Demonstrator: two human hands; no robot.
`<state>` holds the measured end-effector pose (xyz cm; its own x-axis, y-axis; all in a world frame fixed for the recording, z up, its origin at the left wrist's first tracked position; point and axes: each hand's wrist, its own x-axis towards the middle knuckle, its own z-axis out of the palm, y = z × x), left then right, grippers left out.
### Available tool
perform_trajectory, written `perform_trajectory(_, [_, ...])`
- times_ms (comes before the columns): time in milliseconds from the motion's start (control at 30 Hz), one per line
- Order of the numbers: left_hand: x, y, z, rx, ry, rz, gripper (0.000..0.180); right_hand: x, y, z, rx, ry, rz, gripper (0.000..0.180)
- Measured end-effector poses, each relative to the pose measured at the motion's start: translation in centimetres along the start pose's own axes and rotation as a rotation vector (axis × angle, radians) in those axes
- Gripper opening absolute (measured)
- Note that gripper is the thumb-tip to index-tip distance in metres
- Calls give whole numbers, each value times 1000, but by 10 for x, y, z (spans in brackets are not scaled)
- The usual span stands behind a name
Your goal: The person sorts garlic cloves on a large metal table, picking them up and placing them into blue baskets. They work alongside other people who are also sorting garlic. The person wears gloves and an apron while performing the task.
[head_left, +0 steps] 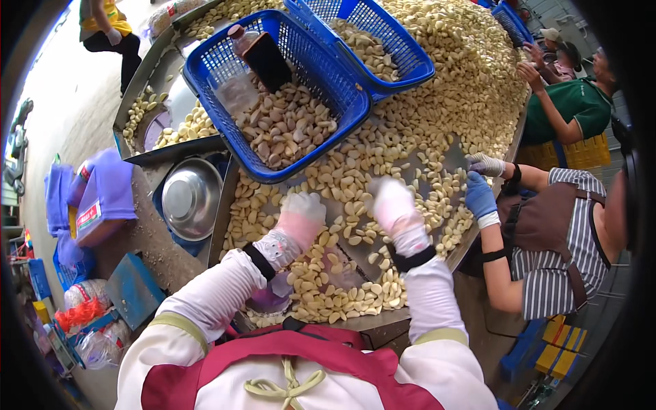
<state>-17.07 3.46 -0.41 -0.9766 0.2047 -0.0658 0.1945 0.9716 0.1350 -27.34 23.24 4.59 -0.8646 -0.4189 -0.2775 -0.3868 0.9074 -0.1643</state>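
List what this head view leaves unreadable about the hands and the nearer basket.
- Right hand: motion-blurred, so any grip on garlic cloves is unclear.
- Left hand: glove back faces the camera, hiding the fingertips.
- Blue basket: its far contents are covered by a bottle and a dark flat object.

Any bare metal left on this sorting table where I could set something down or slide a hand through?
One bare strip of table shows between the left hand and right hand, running down toward the near edge. Everywhere else is crowded: peeled garlic cloves heap the far side, and two blue baskets fill the upper left. A co-worker's blue-gloved hand works the right edge.
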Motion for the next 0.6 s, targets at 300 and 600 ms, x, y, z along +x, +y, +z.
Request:
perform_trajectory(300, [-8, -9, -16, -498, -52, -126, 17, -58, 12, 55, 634, 146, 132, 31])
perform_trajectory(600, [-93, 60, 1, -268, -287, 569, 12, -118, 19, 12, 1049, -150, 222, 19])
